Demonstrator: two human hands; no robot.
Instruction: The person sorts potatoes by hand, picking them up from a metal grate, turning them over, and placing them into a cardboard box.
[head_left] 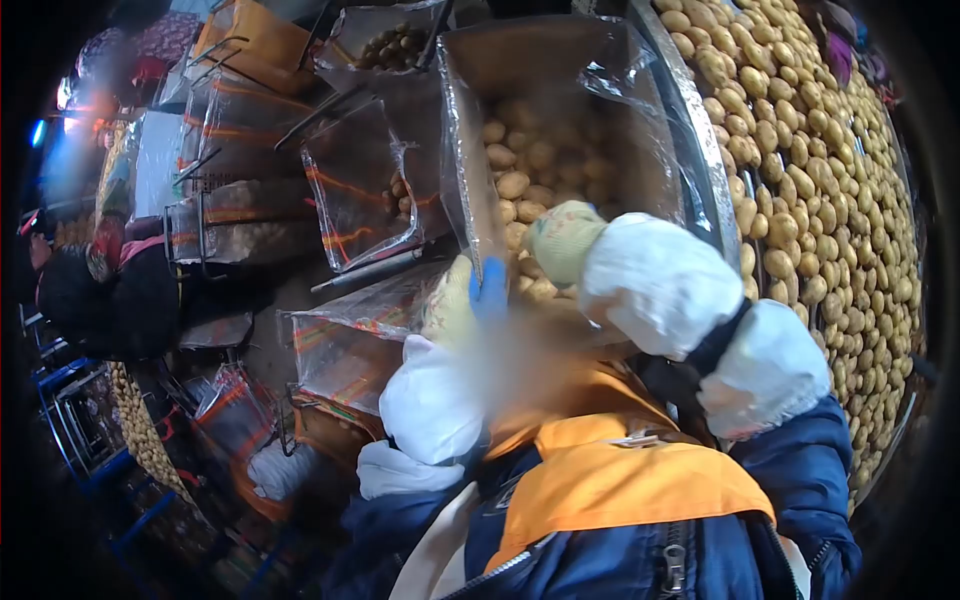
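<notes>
A large clear plastic bag [462, 150], its mouth spread wide, holds many potatoes [513, 184]. My left hand [455, 300], in a pale glove with a blue part, is at the bag's near left edge, its fingers closed round the plastic. Inside the near right part of the bag is my right hand [565, 240], in a pale green glove, against the potatoes. Its fingers point down and are mostly hidden, so what they hold cannot be made out. White sleeve covers wrap both forearms.
A metal rail [690, 120] separates the bag from a broad bed of potatoes [800, 190] on the right. Other clear bags [365, 190] hang on metal frames at the left. Another person [120, 290] in dark clothing is at the far left.
</notes>
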